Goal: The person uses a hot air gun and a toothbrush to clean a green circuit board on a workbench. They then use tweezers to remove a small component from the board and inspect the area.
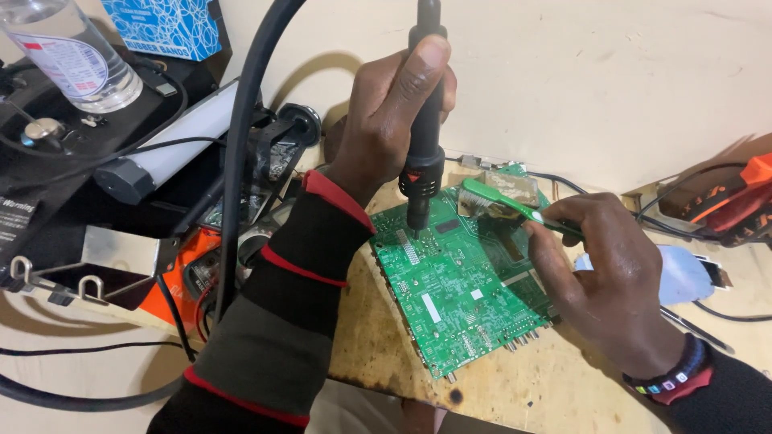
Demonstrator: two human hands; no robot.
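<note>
Hot air on the green board (pixel 462 281), toothbrush in the other hand

L hand (pixel 386 120) clenches hot air wand (pixel 424 145), R hand (pixel 603 273) pinches green toothbrush (pixel 498 201); board's near bench front edge. Imo bristles could melt so close to the nozzle.

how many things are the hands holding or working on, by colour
green: 2, the circuit board and the toothbrush in the right hand
black: 1, the hot air tool in the left hand
total: 3
</note>
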